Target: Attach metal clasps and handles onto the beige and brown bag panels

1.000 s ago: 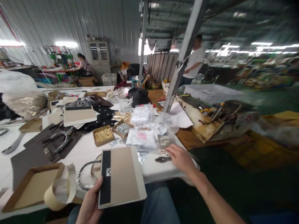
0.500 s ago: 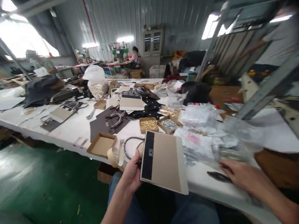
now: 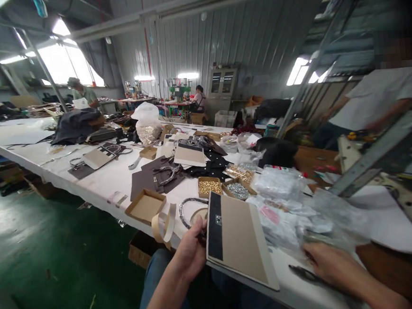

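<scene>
My left hand (image 3: pixel 192 251) grips the left edge of a flat beige panel (image 3: pixel 243 242) with a black strip and a small metal fitting. A dark cord loop (image 3: pixel 184 206) stands out behind that edge. The panel is tilted over the table's front edge. At the right, my right hand (image 3: pixel 327 264) is closed beside a dark, slim tool (image 3: pixel 303 274) on the table; what its fingers hold, if anything, is hidden. Clear plastic bags (image 3: pixel 285 215) lie just beyond it.
Boxes of gold pieces (image 3: pixel 209 186) and silver pieces (image 3: pixel 237 190) sit behind the panel. Left of them are an open cardboard box (image 3: pixel 146 206) and a curled tan strip (image 3: pixel 163 224). A slanted metal post (image 3: pixel 365 144) rises at right, near a person in a white shirt (image 3: pixel 369 99).
The view has shifted, showing more of the room. My left hand and the panel appear lower and further right. My right hand stays by the dark tool, its fingers more curled.
</scene>
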Demonstrator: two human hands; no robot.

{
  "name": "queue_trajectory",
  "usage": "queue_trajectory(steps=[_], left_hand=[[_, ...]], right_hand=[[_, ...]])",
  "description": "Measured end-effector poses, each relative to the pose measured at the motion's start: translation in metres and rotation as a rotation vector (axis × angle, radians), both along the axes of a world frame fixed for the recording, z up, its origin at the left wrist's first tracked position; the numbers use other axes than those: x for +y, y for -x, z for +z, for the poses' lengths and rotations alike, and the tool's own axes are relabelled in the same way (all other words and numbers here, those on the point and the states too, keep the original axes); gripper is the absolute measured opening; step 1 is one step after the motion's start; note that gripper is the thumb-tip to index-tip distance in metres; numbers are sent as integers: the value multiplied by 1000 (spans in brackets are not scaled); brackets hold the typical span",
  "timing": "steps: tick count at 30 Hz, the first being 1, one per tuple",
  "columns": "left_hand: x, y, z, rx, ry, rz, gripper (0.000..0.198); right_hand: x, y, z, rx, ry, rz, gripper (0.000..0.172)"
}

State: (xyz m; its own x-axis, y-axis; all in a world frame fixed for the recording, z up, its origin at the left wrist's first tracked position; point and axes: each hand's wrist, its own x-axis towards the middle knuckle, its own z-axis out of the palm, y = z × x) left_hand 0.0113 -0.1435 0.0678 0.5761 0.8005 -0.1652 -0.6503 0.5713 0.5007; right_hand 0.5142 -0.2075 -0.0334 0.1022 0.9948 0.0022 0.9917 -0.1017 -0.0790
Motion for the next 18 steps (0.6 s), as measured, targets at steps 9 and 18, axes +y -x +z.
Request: queue_trajectory(steps=[9, 18], left_hand=[[0, 1, 6, -26, 26, 44, 45], [17, -3, -12, 45, 153, -64, 77]], right_hand=[[-7, 10, 11, 47, 40, 50, 17], [-47, 45, 76, 238, -487, -62, 36]])
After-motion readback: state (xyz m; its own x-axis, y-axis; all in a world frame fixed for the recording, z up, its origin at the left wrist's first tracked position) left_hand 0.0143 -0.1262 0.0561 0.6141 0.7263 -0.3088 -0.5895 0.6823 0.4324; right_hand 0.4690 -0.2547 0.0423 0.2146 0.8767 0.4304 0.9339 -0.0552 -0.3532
